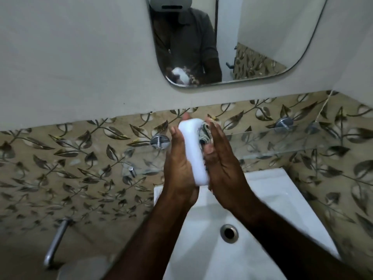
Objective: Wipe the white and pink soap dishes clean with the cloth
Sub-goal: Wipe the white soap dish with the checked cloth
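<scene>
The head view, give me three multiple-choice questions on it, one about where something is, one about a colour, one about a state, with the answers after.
1. Where is the soap dish?
A. Lying in the sink
B. Held up between both hands, above the sink
C. Resting on the glass shelf

2. What colour is the soap dish being wiped?
A. White
B. Pink
C. Blue

3. What is the right hand doing?
A. Hanging open, away from the dish
B. Turning a tap
C. Pressing the cloth against the dish

Answers:
1. B, since the left hand and right hand flank it in the air over the sink.
2. A, since the dish reads plain white.
3. C, since the cloth sits bunched between that hand and the dish.
</scene>
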Motion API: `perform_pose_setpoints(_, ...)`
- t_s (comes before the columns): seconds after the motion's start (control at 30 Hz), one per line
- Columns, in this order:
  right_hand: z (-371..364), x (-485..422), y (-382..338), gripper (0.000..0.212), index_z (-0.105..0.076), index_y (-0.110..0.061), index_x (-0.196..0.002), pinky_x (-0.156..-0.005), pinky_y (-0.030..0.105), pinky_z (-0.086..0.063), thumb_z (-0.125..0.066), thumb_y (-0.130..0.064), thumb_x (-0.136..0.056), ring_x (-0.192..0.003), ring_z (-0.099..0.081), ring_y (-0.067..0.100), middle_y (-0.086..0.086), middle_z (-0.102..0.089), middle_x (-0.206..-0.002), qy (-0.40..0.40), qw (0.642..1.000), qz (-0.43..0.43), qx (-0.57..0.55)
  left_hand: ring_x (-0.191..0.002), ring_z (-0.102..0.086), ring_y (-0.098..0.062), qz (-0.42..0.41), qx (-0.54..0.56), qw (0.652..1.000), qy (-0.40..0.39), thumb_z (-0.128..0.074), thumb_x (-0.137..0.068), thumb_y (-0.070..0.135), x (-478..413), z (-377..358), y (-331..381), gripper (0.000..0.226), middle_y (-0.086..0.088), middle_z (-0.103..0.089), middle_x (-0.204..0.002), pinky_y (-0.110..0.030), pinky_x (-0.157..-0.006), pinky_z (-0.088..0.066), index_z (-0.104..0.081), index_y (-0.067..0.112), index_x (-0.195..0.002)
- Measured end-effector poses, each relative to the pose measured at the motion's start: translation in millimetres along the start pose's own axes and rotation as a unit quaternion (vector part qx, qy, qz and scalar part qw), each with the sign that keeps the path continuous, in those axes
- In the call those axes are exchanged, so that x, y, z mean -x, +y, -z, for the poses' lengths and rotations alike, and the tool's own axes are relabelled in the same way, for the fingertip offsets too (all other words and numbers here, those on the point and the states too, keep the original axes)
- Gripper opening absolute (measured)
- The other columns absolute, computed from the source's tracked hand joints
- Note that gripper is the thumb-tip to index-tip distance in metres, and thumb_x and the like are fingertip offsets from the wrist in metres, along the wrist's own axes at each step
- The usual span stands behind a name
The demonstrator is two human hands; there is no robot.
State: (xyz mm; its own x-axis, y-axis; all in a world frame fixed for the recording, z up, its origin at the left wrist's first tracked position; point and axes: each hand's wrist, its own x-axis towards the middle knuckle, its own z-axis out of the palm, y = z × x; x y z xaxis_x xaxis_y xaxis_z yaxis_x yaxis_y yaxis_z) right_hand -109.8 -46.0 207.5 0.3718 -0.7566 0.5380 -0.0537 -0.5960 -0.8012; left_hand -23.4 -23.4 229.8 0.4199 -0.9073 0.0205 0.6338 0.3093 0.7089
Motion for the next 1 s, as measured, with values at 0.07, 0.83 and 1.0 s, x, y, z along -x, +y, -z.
perform_pose_setpoints(0.07, -8, 22, -5, 0.048, -0.023, -0.033, -0.148, -0.120, 0.044, -0.017, -0.029, -0.035, -0.101, -0.149, -0.008, 0.010, -0.001, -0.016, -0.161, 0.009, 1.000, 0.014, 0.020, -0.109, -0.064, -0.025, -0.021, -0.003, 0.999, -0.031, -0.045, -0.086, 0.052, -4, -3, 8, 0.059, -0.010, -0.062, -0.129, -0.041, -0.094, -0.053, -0.053, 0.024, -0.137)
perform_pose_setpoints(0.83, 10, -37, 18, 0.041, -0.048, -0.032, -0.135, -0.117, 0.038, -0.027, -0.032, -0.042, -0.099, -0.139, -0.035, 0.007, -0.007, -0.045, -0.146, 0.033, 0.999, -0.033, -0.029, -0.116, -0.062, -0.017, 0.066, -0.150, 0.986, -0.026, -0.048, -0.089, 0.061, -2, 6, -29, 0.056, -0.007, -0.064, -0.129, -0.033, -0.091, -0.052, -0.059, 0.023, -0.129)
perform_pose_setpoints(1.0, -6, 20, 11, 0.049, -0.034, -0.033, -0.146, -0.119, 0.044, -0.022, -0.031, -0.043, -0.098, -0.146, -0.017, 0.006, -0.005, -0.022, -0.160, 0.057, 0.994, -0.082, -0.033, -0.099, -0.066, -0.022, 0.029, -0.097, 0.994, -0.052, -0.039, -0.093, 0.057, -17, 0, -23, 0.046, -0.007, -0.069, -0.111, -0.038, -0.086, -0.052, -0.062, 0.034, -0.125)
